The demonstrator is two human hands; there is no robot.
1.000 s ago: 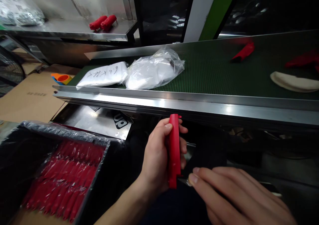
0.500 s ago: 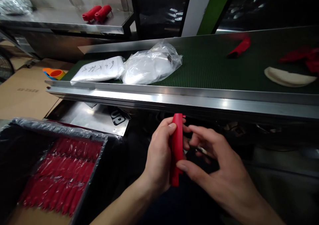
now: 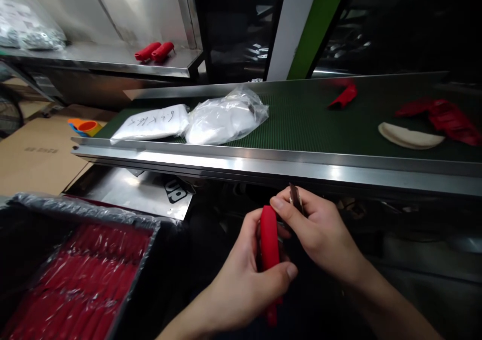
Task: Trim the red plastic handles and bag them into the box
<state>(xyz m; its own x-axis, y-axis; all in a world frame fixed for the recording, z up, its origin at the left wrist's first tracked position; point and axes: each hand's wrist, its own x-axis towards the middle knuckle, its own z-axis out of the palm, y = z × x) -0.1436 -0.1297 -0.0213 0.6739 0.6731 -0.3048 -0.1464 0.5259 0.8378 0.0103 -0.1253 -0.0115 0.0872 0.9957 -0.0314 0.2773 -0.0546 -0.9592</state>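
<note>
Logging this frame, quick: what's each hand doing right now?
Left hand: closed around the red handle.
Right hand: fingers pinching a small dark metal piece.

"UP" upside down on silver sheet (image 3: 150, 192), handwriting on white bag (image 3: 150, 123) illegible

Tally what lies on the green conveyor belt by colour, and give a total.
White plastic bags: 2
Red pieces: 2, a small one and a crumpled one at the right edge
Cream curved piece: 1
Total: 5
</note>
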